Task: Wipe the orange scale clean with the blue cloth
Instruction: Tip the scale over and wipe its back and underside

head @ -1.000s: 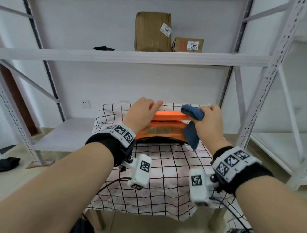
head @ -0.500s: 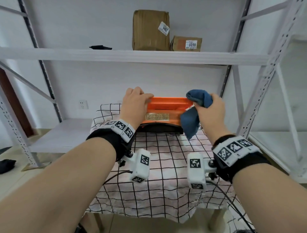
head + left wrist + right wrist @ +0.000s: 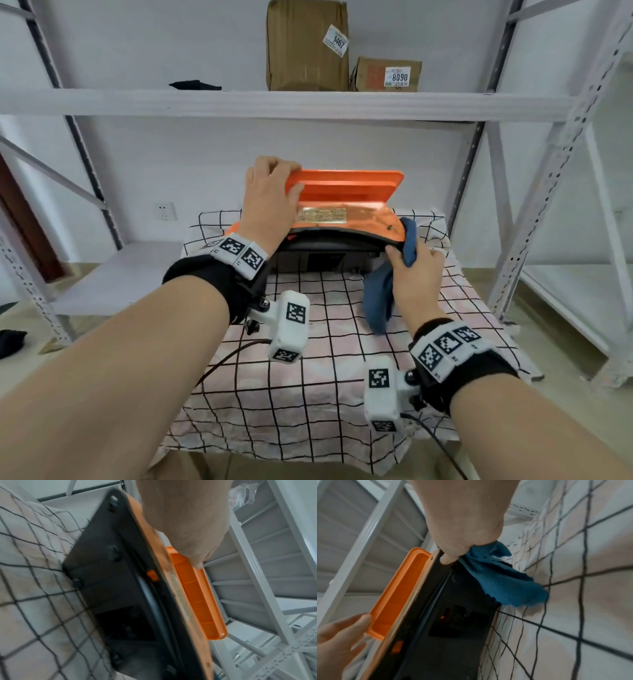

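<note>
Both hands clasp: left hand [image 3: 270,195] the orange scale [image 3: 346,205], right hand [image 3: 412,277] the blue cloth [image 3: 501,580]; wrist views alone show its black underside.

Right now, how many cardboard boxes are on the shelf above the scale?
2: a tall box behind the scale, and a small box beside it on the right. More may sit out of frame.

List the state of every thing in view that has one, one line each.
orange scale: tipped up on edge, black underside facing the camera
blue cloth: bunched against the scale's right edge
left hand: grips the scale's top left
right hand: holds the cloth
checked tablecloth: spread, rumpled
</note>
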A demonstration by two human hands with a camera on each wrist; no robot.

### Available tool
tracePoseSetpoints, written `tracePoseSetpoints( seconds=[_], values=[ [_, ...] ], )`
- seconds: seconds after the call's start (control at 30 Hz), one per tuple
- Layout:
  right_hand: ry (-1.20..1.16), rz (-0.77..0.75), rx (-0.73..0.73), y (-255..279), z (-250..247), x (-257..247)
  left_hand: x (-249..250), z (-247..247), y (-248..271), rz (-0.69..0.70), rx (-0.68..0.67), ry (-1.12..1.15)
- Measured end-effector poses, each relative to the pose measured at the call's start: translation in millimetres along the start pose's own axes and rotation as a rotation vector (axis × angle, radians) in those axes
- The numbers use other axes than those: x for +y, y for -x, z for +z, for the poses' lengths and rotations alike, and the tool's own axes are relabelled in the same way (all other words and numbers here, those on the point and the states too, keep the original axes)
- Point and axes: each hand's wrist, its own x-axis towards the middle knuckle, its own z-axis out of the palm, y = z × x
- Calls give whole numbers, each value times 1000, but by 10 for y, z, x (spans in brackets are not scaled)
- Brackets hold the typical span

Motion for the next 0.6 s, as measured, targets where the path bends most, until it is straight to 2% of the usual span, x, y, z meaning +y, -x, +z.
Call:
tracePoseSetpoints(
  seconds=[0.07,0.13,0.3,0.5,0.6],
  values=[
    [1,-9,4,-45,10,-26,-109,-44,77,-5,0,-7],
    [55,-29,4,-62,8,-66,-222,-87,196,-70,-1,-44],
    [61,-37,12,-72,6,-76,-396,-155,479,-192,-64,-263],
    [97,-45,-15,-96,15,-44,-521,-305,517,-167,-94,-383],
    [86,-65,41,-72,-41,-49,-532,-315,470,-139,-120,-372]
  ],
)
